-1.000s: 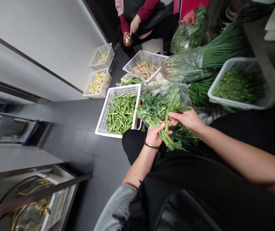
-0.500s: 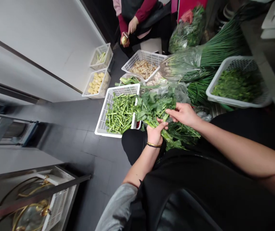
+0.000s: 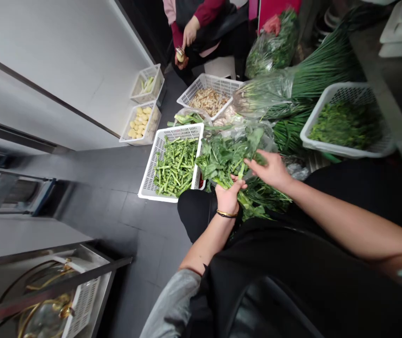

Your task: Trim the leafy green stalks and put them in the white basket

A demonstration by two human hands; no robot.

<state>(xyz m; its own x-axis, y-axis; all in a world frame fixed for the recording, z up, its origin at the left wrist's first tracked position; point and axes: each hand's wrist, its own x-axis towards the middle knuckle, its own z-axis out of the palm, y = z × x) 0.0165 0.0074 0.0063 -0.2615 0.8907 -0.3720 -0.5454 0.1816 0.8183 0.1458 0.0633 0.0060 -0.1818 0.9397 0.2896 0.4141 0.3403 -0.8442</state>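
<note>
Left hand (image 3: 227, 197), right hand (image 3: 273, 170) on leafy greens (image 3: 222, 158)

White perforated plastic basket (image 3: 150, 174), glossy clear plastic bag (image 3: 261, 95), matt grey floor tiles (image 3: 109, 188) — brushed metal cabinet (image 3: 46, 65).

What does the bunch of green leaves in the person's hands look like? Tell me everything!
The bunch of greens has broad dark green leaves on thick pale green stalks and looks fresh. It is held slanted above the person's knee, leaves pointing toward the white basket, cut ends toward the body. The left hand is closed around the stalks; the right hand touches a leaf near the top. More loose greens lie under it.
</note>
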